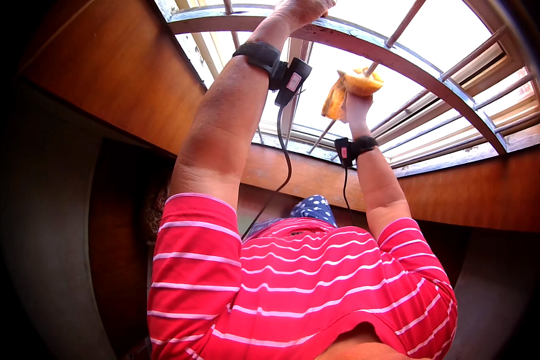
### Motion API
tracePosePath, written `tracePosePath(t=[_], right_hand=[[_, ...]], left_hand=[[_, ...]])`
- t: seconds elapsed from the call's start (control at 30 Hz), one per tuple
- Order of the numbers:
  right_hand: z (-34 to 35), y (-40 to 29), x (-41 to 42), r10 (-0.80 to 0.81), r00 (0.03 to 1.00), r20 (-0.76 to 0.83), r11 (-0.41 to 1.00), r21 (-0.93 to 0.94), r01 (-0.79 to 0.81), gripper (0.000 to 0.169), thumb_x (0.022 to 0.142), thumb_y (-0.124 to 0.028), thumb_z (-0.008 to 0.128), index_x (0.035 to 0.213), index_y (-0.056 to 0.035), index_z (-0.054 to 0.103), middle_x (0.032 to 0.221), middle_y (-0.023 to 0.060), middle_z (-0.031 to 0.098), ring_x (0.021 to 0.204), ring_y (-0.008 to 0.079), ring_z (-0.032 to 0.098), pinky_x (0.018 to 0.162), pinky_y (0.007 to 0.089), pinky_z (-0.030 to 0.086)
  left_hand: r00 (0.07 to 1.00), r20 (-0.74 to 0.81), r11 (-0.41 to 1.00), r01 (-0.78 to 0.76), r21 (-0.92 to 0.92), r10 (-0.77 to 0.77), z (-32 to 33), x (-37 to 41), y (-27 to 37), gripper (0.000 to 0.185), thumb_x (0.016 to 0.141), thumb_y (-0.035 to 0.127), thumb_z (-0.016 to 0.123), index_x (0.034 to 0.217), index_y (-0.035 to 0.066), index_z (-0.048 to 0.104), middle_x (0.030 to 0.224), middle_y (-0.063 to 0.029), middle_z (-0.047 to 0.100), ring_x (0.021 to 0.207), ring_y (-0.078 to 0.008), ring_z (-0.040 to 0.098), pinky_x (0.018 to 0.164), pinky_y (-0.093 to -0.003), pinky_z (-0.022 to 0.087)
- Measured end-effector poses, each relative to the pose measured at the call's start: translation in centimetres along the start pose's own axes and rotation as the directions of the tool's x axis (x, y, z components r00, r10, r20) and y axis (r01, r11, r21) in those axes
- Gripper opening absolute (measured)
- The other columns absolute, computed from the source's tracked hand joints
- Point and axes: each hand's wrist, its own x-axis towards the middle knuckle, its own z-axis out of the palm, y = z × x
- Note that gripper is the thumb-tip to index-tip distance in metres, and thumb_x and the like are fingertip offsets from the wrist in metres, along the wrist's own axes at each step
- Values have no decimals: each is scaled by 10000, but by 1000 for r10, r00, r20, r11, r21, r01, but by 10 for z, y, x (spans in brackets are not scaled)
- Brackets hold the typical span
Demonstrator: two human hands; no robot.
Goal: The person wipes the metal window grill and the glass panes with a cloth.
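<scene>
My left hand (303, 10) is raised to the top of the view, at the flat crossbar (342, 41) of a metal window grille. Its fingers are curled at the bar, but the picture's edge cuts off part of them, so their hold cannot be told. Farther right, my right hand (359, 105) holds a yellow-orange cloth (362, 83) around a thin round bar (396, 27) of the grille. One end of the cloth hangs down to the left of the wrist. Both wrists carry black straps with small black devices and cables.
Several round bars cross the bright window, with a sliding frame (414, 123) behind them at the right. Varnished wooden panelling (130, 85) runs along the left and a wooden ledge (292, 168) lies below the grille. Cables hang from both wrists beside my body.
</scene>
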Motion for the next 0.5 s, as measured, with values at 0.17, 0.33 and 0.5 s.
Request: tracePosePath(t=[0.17,0.33,0.5], right_hand=[[2,44,-52,345,923,171,938,-17,-347,474,747,-247,745,1140,-64,552,994,105,656,938,233,632,838,341,483],[15,75,-87,570,790,228,814,-287,-505,543,719,-271,754,1163,-54,530,1066,139,633,987,262,615,869,346,471],[14,47,-120,767,575,286,625,-127,-770,418,792,-190,693,1128,7,539,993,137,646,859,235,654,711,334,535]], left_hand=[[1000,-2,999,-31,-4,31,-2,7,-13,480,879,111,451,1347,5,427,603,30,494,535,-65,417,480,-259,370],[980,83,817,-199,542,183,-11,41,-68,192,889,98,449,896,18,624,573,36,489,532,-49,431,480,-249,376],[995,6,976,-98,195,98,-10,33,-72,215,913,125,468,758,57,600,611,46,508,551,-42,439,484,-245,377]])
